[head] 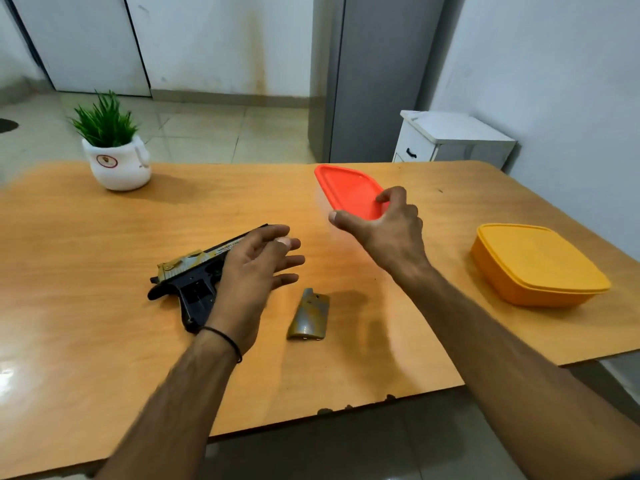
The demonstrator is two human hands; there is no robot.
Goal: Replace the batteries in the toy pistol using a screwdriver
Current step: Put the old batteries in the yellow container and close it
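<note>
- The pistol [194, 275] lies flat on the table [86, 323], muzzle pointing away and right, grip toward the near edge; the grip's side is uncovered and shows dark slots inside.
- The left hand [256, 271] is spread over the pistol's barrel end, fingers straight and loosely fanned, holding nothing. Whether the palm touches the pistol I cannot tell.
- The cover [308, 317] (grey-gold, curved, the grip's shape) lies on the table just right of the left wrist, apart from the pistol.
- The right hand [384, 230] is well right of the pistol and farther out. It pinches the near edge of a red lid [349, 192], thumb under, fingers curled on top, and the lid is tilted and somewhat blurred.
- Between the two hands there is only bare tabletop — nothing lies between the left hand and the cover.
- A yellow box [533, 268], lid on, sits near the table's right edge, well apart from both hands.
- A plant [114, 147] in a white pot stands at the far left corner.
- Beyond the table — a white cabinet [450, 136] against the wall.
</note>
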